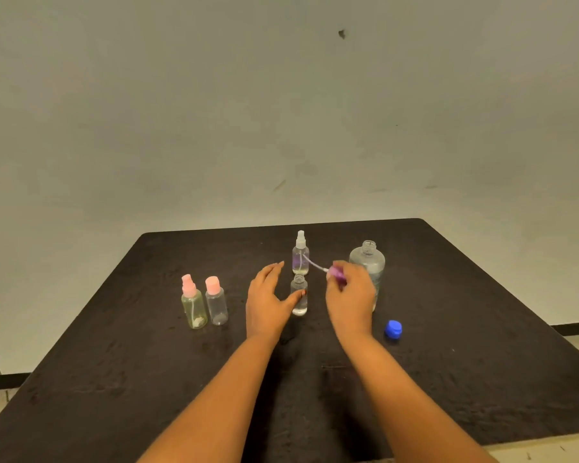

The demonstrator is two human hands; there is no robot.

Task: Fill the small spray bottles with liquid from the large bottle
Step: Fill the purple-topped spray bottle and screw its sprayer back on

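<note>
Right hand [350,295] pinches a purple spray head [335,272], dip tube trailing left from the fingertips. Left hand [268,297] is open, fingers spread, thumb tip at the uncapped small bottle [299,297] standing between both hands; contact unclear. Large bottle [368,267], cap off, sits just behind the right fingers. Blue cap [393,329] lies right of that wrist. White-topped sprayer [300,253] stands beyond the fingertips. Two pink-topped bottles [204,304] stand left of the left hand.

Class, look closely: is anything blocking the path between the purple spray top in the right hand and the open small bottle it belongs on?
Nothing visible: purple spray top, right hand, open small bottle, neck uncovered; left hand beside it.
</note>
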